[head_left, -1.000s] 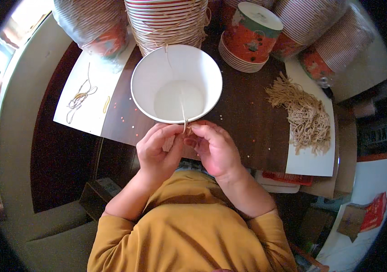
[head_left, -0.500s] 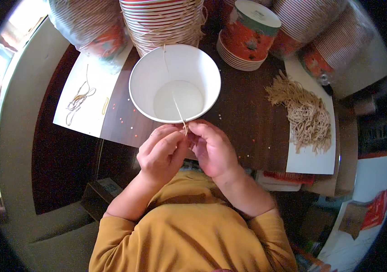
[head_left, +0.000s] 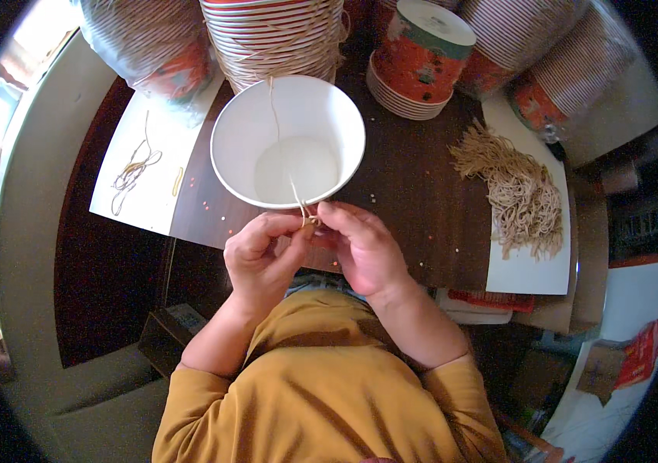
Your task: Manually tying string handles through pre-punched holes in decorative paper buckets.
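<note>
At the near rim of the white paper bucket, which is facing mouth-up in front of the stacked buckets, the left hand is pinching the looped cord between thumb and forefinger. The right hand is curling close beside it; whether its grip is pressing on cord, I cannot tell. For a tidy result, the left should be holding the loop steady while the right is drawing slack evenly, without denting the rim.

Left hand, right hand, close together, fingers curled
</note>
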`<action>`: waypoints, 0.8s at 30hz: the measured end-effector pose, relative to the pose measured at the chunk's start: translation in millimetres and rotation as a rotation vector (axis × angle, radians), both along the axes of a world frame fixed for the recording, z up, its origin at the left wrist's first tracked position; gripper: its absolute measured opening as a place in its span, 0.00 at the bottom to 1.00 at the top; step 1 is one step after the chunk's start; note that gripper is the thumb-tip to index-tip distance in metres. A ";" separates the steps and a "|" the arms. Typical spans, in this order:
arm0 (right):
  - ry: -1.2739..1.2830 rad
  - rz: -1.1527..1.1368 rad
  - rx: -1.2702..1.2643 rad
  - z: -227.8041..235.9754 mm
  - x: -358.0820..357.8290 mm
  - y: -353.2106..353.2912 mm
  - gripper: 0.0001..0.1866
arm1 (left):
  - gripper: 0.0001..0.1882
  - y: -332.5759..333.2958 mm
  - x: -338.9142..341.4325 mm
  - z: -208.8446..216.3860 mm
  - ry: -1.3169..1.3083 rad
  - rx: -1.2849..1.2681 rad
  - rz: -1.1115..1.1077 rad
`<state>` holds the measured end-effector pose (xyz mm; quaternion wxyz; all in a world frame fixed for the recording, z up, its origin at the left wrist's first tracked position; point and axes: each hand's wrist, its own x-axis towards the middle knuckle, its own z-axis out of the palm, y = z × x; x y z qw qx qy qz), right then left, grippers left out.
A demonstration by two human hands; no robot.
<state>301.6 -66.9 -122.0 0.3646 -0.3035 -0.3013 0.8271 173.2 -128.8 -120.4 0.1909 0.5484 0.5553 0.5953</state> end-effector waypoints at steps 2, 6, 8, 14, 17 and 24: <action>0.025 -0.015 0.021 -1.9 -0.8 -0.3 0.11 | 0.03 -2.3 -1.8 -4.5 -0.053 -0.102 0.028; 0.016 -0.048 -0.014 -7.2 8.5 6.8 0.09 | 0.02 -3.1 -2.0 2.0 -0.179 -0.115 0.021; -0.032 -0.052 0.007 -6.7 8.8 5.2 0.09 | 0.02 -1.9 -2.2 3.2 -0.385 -0.105 0.014; -0.189 -0.026 0.260 6.8 8.2 8.6 0.10 | 0.04 -3.8 -1.1 5.8 -0.372 -0.094 0.009; -0.530 -0.156 0.739 1.0 12.0 13.5 0.09 | 0.03 -2.4 -0.8 12.2 -0.372 -0.124 -0.021; -0.874 -0.459 1.621 21.1 24.2 1.2 0.16 | 0.02 -8.2 -9.5 19.4 -0.308 -0.146 -0.134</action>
